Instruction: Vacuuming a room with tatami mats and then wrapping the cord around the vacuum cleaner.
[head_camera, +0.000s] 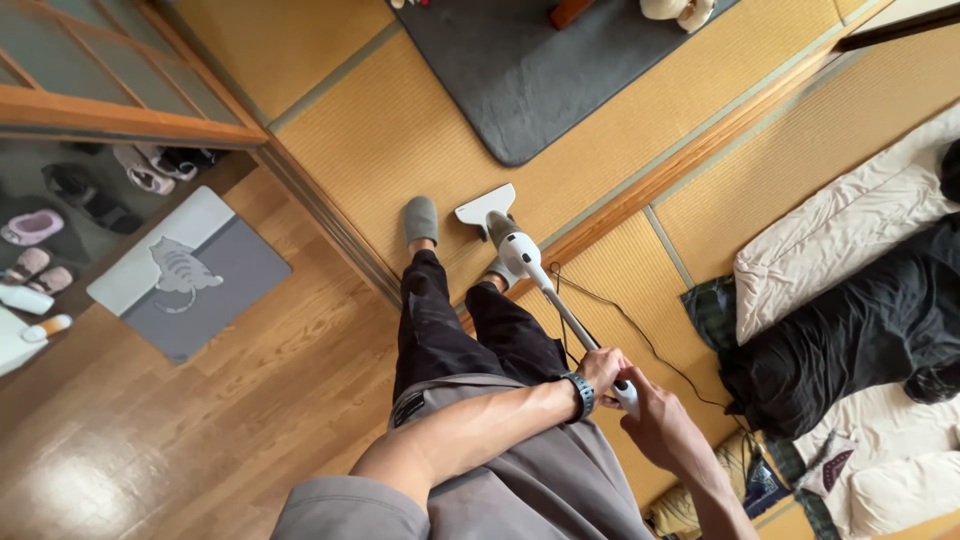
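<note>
Both hands grasp the white stick vacuum (530, 270) at its handle: your left hand (603, 372) has its fingers clenched round the upper tube, and your right hand (662, 425) is wrapped round the grip just behind it. Beyond your fingers the tube runs down to the triangular floor head (484, 207), resting on the tatami mat (400, 130) beside your grey slippers (421, 218). Keep the head flat. Steer clear of the black cord (640, 335) trailing just beyond your left fingers, and of the grey rug (540, 70) edge further ahead.
</note>
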